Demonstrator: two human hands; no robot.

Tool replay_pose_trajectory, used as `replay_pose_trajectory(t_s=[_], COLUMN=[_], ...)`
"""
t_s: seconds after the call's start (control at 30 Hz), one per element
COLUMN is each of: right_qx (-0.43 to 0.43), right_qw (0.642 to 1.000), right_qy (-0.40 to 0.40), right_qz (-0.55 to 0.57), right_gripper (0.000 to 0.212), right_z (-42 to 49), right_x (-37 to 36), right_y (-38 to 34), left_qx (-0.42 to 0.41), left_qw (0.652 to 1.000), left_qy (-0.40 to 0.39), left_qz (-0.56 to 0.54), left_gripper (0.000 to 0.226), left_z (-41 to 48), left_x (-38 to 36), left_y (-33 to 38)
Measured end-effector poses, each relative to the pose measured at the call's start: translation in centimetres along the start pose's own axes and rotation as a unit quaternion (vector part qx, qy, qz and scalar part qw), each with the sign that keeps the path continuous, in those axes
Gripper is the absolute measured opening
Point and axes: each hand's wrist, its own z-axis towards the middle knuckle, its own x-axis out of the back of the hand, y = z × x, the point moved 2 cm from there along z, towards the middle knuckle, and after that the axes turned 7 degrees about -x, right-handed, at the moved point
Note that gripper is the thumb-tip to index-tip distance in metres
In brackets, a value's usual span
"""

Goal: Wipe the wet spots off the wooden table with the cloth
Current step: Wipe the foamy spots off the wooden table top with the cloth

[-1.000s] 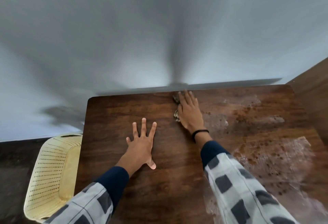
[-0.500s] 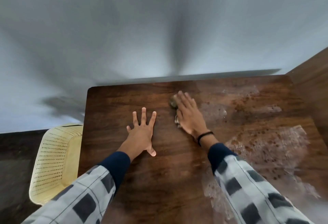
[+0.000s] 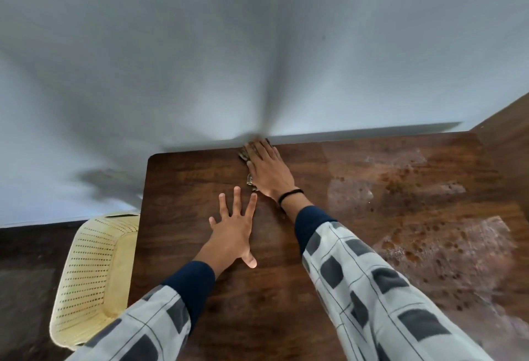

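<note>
Mostly the cloth (image 3: 244, 155) is hiding beneath the right hand (image 3: 269, 173), showing only as a crumpled dark edge by the fingertips and a paler scrap beside the heel of the palm. It is lying at the far edge of the wooden table (image 3: 186, 194), close against the grey wall (image 3: 257, 45). The right hand is pressing down on it with fingers straight and close together, not curling round it. A black band (image 3: 289, 194) is circling that wrist. Just beside it, nearer the person, the left hand (image 3: 233, 231) is resting flat on bare wood, fingers spread apart and holding nothing. Wet spots (image 3: 446, 249) are glistening across the right half of the table, well apart from the cloth, as pale films dotted with darker drops. Checked sleeves (image 3: 372, 289) are covering both arms. A cream perforated basket (image 3: 94, 260) is showing just past the table's left edge.
</note>
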Motion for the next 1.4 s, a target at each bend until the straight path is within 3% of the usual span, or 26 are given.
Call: replay_pose_trajectory(t_s=[0.13,0.27,0.37,0.57,0.77,1.0,1.2,1.4], right_qx=[0.029,-0.090,-0.126,-0.027,-0.168,0.022,-0.110,-0.079], right_qw=[0.997,0.994,0.991,0.999,0.985,0.999,0.993,0.996], right_qy=[0.015,0.043,0.045,0.015,0.046,-0.006,0.029,0.030], right_qz=[-0.063,-0.043,-0.020,-0.031,-0.015,-0.044,-0.013,0.001], right_gripper=[0.056,0.053,0.054,0.054,0.055,0.055,0.054,0.054], right_z=[-0.3,-1.5,-3.2,-8.4,-3.4,-14.3,-12.1,-24.0], right_x=[1.9,4.5,3.7,1.3,4.1,0.0,0.7,-2.9], right_y=[5.5,12.5,11.0,9.6,12.5,9.7,8.7,5.6], left_qx=[-0.001,-0.004,-0.007,-0.010,-0.002,-0.004,-0.004,0.002], left_qw=[1.000,1.000,1.000,1.000,1.000,1.000,1.000,1.000], left_qy=[0.000,-0.007,-0.012,-0.004,-0.007,-0.003,0.005,0.009], left_qz=[-0.008,-0.019,-0.024,-0.023,-0.011,-0.013,-0.003,0.003], left_gripper=[0.157,0.156,0.156,0.156,0.156,0.157,0.158,0.159], left_z=[0.1,-0.1,-0.1,-0.2,-0.3,-0.1,-0.1,0.3], left_x=[0.0,0.2,0.3,0.1,-0.2,-0.1,-0.2,-0.2], left_y=[-0.2,0.1,0.2,0.0,-0.1,0.1,-0.1,0.1])
